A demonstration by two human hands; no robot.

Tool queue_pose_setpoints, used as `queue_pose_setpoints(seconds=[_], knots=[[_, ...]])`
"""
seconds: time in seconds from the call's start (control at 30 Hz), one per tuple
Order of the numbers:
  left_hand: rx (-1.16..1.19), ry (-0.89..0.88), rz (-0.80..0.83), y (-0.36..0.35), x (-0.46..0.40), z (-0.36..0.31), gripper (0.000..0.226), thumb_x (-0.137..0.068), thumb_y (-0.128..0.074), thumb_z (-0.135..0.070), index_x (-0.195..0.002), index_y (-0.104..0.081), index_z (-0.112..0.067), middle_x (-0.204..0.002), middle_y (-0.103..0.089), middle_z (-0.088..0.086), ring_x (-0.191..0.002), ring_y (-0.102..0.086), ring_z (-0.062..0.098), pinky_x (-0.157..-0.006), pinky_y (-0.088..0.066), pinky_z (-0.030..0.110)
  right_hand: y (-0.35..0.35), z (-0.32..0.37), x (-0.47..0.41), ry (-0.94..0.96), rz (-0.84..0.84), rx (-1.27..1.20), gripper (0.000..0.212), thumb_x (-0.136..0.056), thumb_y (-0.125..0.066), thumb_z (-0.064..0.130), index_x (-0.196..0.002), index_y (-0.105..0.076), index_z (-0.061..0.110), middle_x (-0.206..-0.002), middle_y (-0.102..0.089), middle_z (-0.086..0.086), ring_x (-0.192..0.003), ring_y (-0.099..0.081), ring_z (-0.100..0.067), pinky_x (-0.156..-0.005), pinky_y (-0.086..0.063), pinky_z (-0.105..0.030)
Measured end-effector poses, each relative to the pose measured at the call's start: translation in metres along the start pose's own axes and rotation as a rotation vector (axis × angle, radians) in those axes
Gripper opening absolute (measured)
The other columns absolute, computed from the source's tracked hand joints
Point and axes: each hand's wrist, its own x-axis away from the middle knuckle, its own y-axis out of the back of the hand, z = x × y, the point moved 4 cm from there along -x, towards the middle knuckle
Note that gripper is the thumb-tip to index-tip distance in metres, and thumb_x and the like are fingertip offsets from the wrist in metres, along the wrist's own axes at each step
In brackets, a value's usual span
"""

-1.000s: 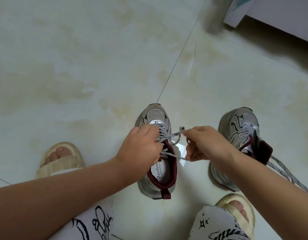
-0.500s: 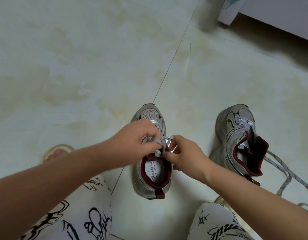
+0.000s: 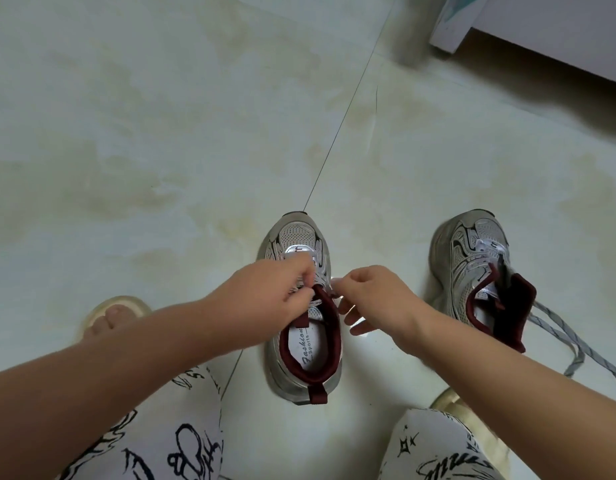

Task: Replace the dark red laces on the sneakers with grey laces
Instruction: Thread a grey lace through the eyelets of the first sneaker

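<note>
Two grey sneakers with dark red lining stand on the tiled floor. Over the tongue of the middle sneaker (image 3: 301,355), my left hand (image 3: 275,292) pinches its grey lace, which the fingers mostly hide. My right hand (image 3: 372,296) pinches the other end of the same lace at the sneaker's right edge, with its lower fingers spread. The right sneaker (image 3: 473,268) has its tongue folded back. A loose grey lace (image 3: 563,334) trails from it across the floor to the right.
My feet in beige slippers (image 3: 109,313) flank the shoes, the right slipper (image 3: 452,403) partly hidden by my arm. Patterned white trousers cover my knees at the bottom. A white furniture base (image 3: 528,29) stands at the top right.
Both hands came together over the middle sneaker's tongue, then drew slightly apart. The right hand's lower fingers have spread out.
</note>
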Motion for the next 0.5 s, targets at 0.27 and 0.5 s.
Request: queue_pose_setpoints(seconds=[0.27, 0.5], knots=[[-0.360, 0.011, -0.051, -0.016, -0.006, 0.001, 0.020, -0.092, -0.047, -0.039, -0.093, -0.062, -0.027, -0.085, -0.056, -0.006, -0.080, -0.049, 0.011, -0.066, -0.032, 0.023, -0.006, 0.001, -0.011, -0.066, 0.112, -0.312, 0.031, -0.093, -0.045, 0.000, -0.066, -0.048, 0.015, -0.064, -0.047, 0.000, -0.055, -0.041, -0.010, -0.052, -0.039, -0.019], [-0.358, -0.015, -0.104, -0.015, -0.005, -0.001, 0.025, -0.092, -0.045, -0.042, -0.089, -0.064, -0.027, -0.081, -0.056, -0.007, -0.077, -0.049, 0.011, -0.064, -0.032, 0.025, -0.010, -0.012, -0.014, -0.147, 0.145, -0.619, 0.032, -0.097, -0.037, 0.004, -0.067, -0.044, 0.015, -0.065, -0.046, 0.001, -0.056, -0.034, -0.011, -0.056, -0.030, -0.021]])
